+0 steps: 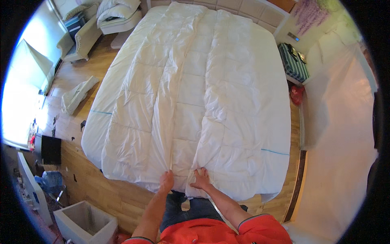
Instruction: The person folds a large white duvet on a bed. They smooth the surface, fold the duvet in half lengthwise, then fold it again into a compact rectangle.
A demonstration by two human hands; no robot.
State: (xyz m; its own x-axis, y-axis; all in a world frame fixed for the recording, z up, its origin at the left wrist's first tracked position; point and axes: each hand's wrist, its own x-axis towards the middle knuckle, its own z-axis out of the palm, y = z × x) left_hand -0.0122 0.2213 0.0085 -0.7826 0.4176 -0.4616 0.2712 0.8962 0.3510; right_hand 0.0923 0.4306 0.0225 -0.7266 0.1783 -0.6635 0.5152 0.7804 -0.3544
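Note:
A white quilted duvet (pixel 191 81) is spread lengthwise over the bed, its two sides lying in long folds with a flatter strip between them. Under it, a white mattress cover (pixel 273 122) with a thin blue line shows at both sides. At the near end, my left hand (pixel 166 181) is closed on the edge of the left fold. Just to its right, my right hand (pixel 201 179) lies on the near edge of the right fold, fingers spread. Parts of the left fingers are hidden by the hand itself.
A padded headboard (pixel 248 13) closes the far end. An armchair (pixel 83 38) and a crumpled cloth (pixel 79 95) are on the left. Near left are a white open box (pixel 85 221) and a blue water jug (pixel 52 181). A striped green bedside piece (pixel 293 63) stands far right.

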